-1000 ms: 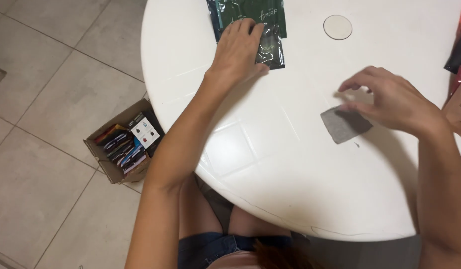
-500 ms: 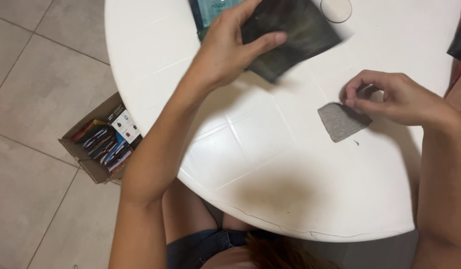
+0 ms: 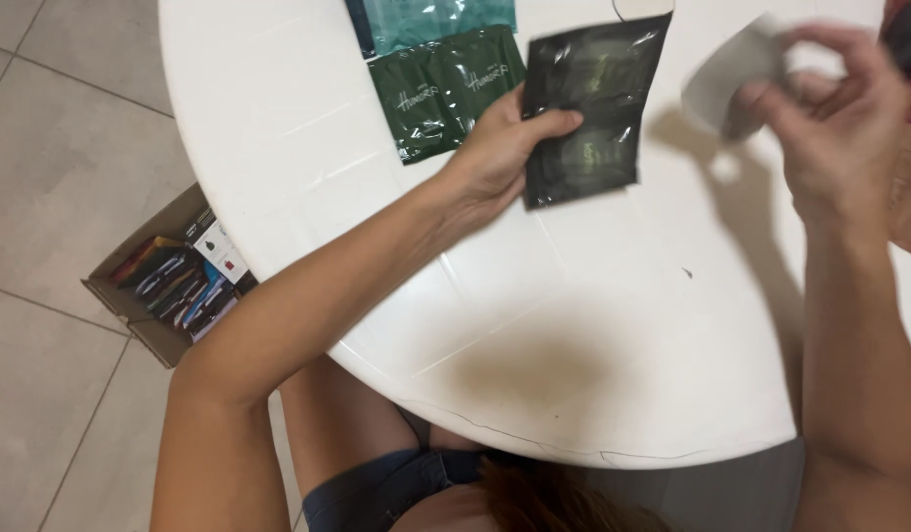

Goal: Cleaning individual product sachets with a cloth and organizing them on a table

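Above the white table [image 3: 574, 325], your left hand [image 3: 500, 153] pinches the dark pouch [image 3: 588, 108] by one edge; it could slip. Your right hand [image 3: 820, 108], blurred, seemingly pinches a grey card [image 3: 721, 84].

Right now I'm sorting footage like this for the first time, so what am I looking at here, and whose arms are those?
The camera sits on a person's head and looks down, so both bare arms are that person's own. The left hand holds a dark glossy pouch above a round white table. The right hand pinches a small grey card, blurred by motion. More green pouches lie flat on the table. On the tiled floor beside it stands an open cardboard box of small packets.
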